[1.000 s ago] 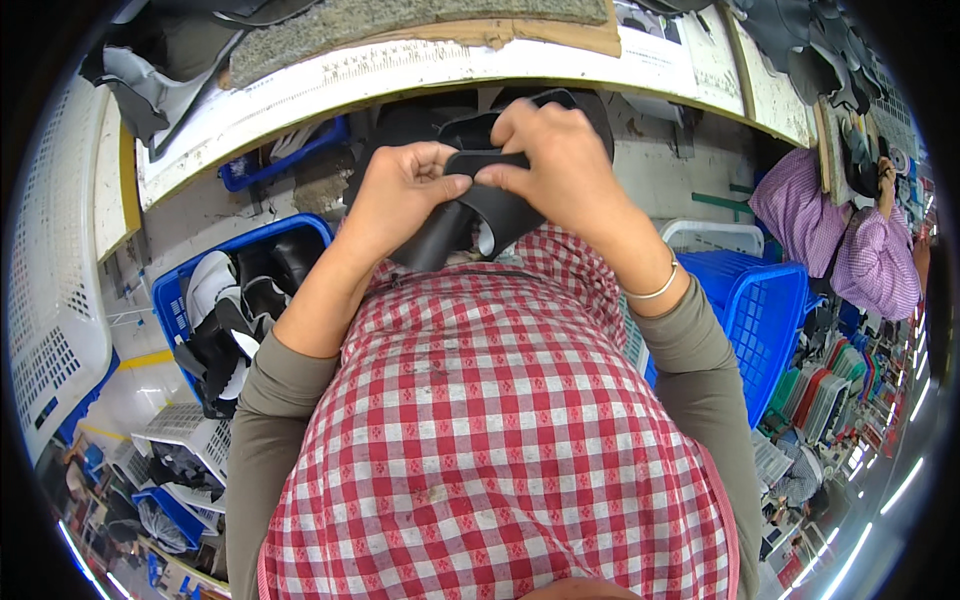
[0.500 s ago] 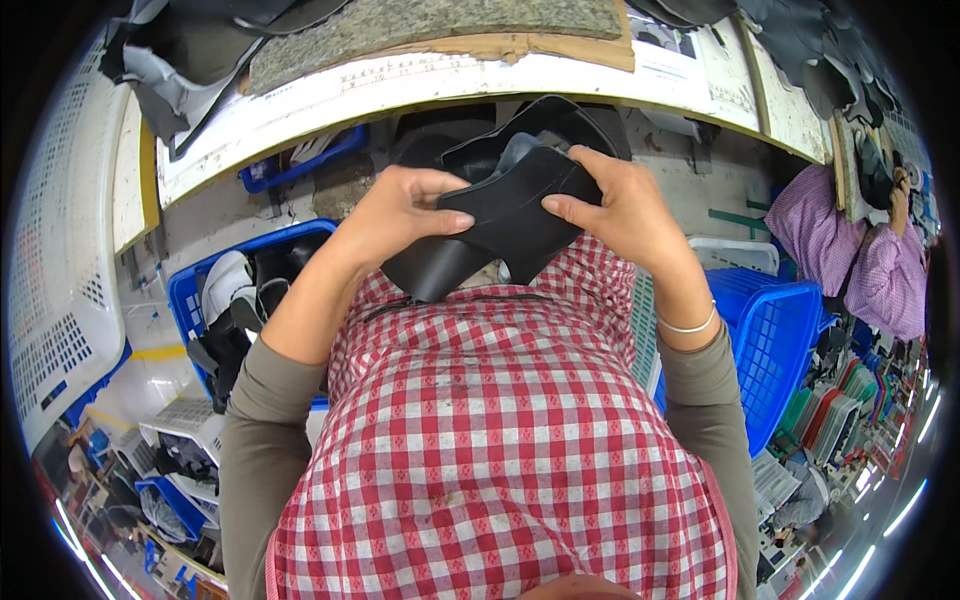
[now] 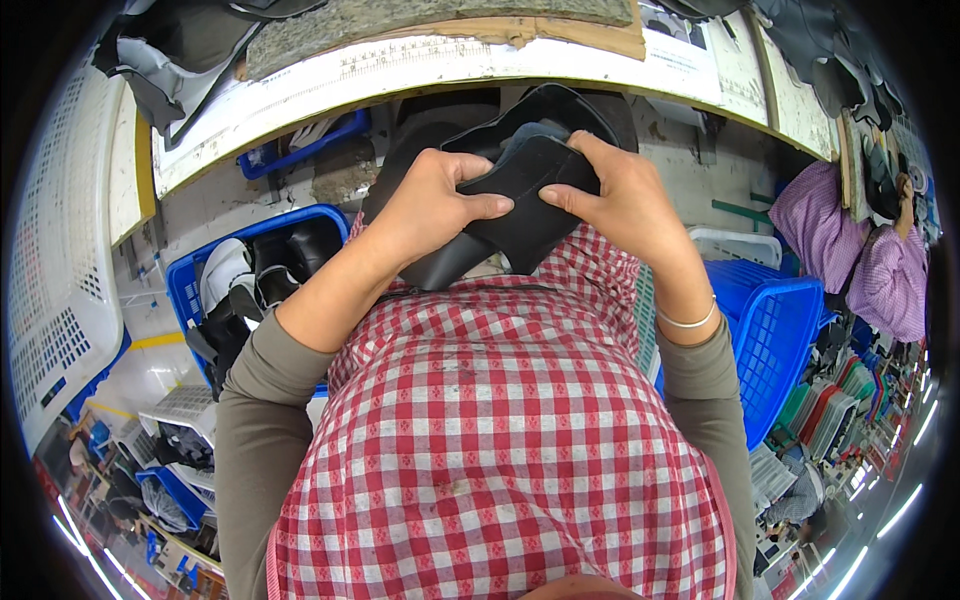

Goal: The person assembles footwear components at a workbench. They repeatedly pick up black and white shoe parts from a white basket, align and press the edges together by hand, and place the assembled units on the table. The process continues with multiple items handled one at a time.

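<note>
Left hand (image 3: 438, 197) and right hand (image 3: 622, 192), grips pinched nearly closed, hold a curved black leather-like piece (image 3: 532, 225) on the near side of a long white desk (image 3: 230, 132); uneven pulling might crease it.

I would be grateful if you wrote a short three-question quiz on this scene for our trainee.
1. True or false: the left hand and right hand both hold the black piece.
2. On the person's which side is the bracelet worn: A, left; B, right?
3. Fill the gap: the apron is checked in red and ____.

Key: 1. True. 2. B. 3. White.
</note>
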`<action>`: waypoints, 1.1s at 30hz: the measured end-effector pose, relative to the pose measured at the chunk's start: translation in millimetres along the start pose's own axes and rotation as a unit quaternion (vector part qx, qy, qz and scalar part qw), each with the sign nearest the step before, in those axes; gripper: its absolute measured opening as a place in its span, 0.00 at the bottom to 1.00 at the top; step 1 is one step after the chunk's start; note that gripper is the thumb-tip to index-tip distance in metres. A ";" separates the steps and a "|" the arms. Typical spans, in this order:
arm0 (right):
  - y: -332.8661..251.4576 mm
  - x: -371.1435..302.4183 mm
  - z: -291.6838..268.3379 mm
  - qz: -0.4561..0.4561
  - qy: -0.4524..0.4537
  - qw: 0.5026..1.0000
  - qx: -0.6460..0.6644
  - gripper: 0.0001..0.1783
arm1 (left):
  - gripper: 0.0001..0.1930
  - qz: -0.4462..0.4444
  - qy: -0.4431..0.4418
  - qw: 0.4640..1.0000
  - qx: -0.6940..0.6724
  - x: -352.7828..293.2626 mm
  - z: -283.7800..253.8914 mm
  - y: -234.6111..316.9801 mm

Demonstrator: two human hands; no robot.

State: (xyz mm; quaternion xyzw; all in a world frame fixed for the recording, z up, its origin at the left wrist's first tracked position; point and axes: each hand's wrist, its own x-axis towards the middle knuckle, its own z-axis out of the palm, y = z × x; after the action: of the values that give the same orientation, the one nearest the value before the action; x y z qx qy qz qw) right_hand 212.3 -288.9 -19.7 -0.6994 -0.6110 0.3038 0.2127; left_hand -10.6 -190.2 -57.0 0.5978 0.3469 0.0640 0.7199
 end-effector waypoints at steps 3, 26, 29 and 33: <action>8.2 1.8 0.9 0.004 0.010 0.985 0.173 0.17 | 0.13 0.061 0.013 0.996 0.065 -0.8 0.9 1.1; 25.2 9.0 -7.1 0.040 -0.081 0.922 0.377 0.17 | 0.27 0.101 -0.045 0.994 -0.008 6.5 -1.1 -3.3; 26.9 12.2 -10.6 0.037 -0.116 0.916 0.383 0.16 | 0.25 0.110 -0.048 0.992 -0.027 7.0 -0.9 -3.0; 31.6 14.8 -11.4 0.013 -0.133 0.921 0.365 0.15 | 0.28 0.118 -0.034 0.991 0.054 8.9 1.9 1.7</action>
State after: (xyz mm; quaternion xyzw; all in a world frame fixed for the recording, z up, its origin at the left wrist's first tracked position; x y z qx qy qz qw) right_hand 244.0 -278.6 -35.0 -0.5346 -0.4711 0.5986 0.3660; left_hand -2.2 -186.8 -59.2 0.6746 0.2523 0.1097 0.6849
